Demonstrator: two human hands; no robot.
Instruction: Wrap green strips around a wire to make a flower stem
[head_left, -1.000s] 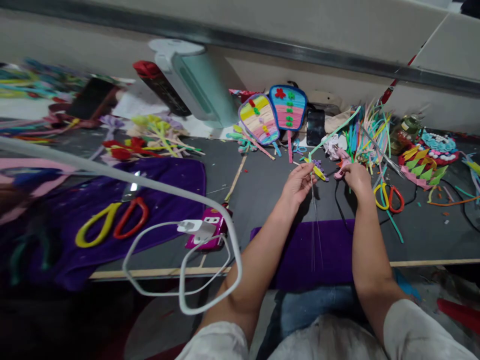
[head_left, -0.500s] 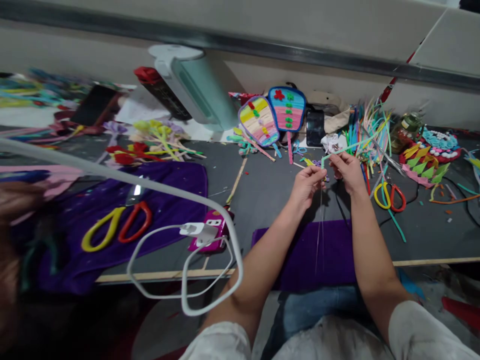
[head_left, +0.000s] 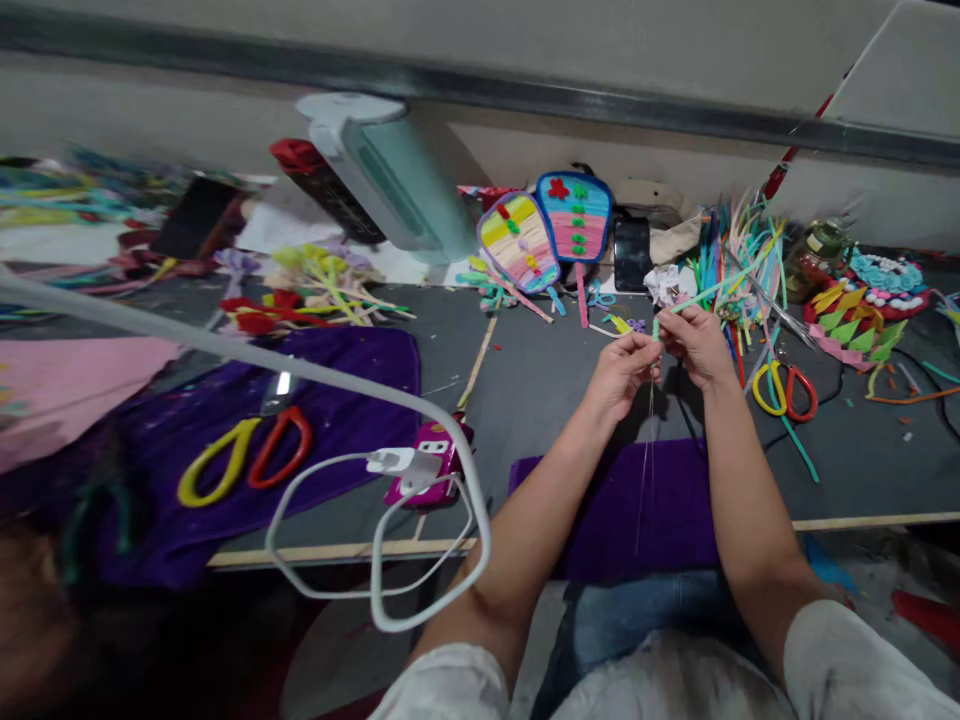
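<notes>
My left hand (head_left: 622,375) is closed, its thumb and fingers pinching the short bent end of a light green pipe cleaner (head_left: 709,290). Close beside it, my right hand (head_left: 699,345) also grips the pipe cleaner, whose long part slants up to the right. Thin wires (head_left: 649,470) hang from between the fingers over a folded purple cloth (head_left: 637,510). Behind the hands lie two fan-shaped pipe-cleaner pieces, one yellow and pink (head_left: 519,240), one blue and pink (head_left: 576,215). The fingertips partly cover the bent end.
Scissors (head_left: 784,390) lie right of my hands, near a bundle of pipe cleaners (head_left: 742,260) and a glass jar (head_left: 814,255). A white cable (head_left: 300,365) loops across the left foreground above a pink power strip (head_left: 427,460). Other scissors (head_left: 247,455) rest on purple cloth; a blurred co-worker's arm (head_left: 34,620) is at far left.
My hands stay together on the pipe cleaner, its bent end now more upright. The co-worker's hand at far left has moved down, uncovering pink cloth. The view has shifted slightly.
</notes>
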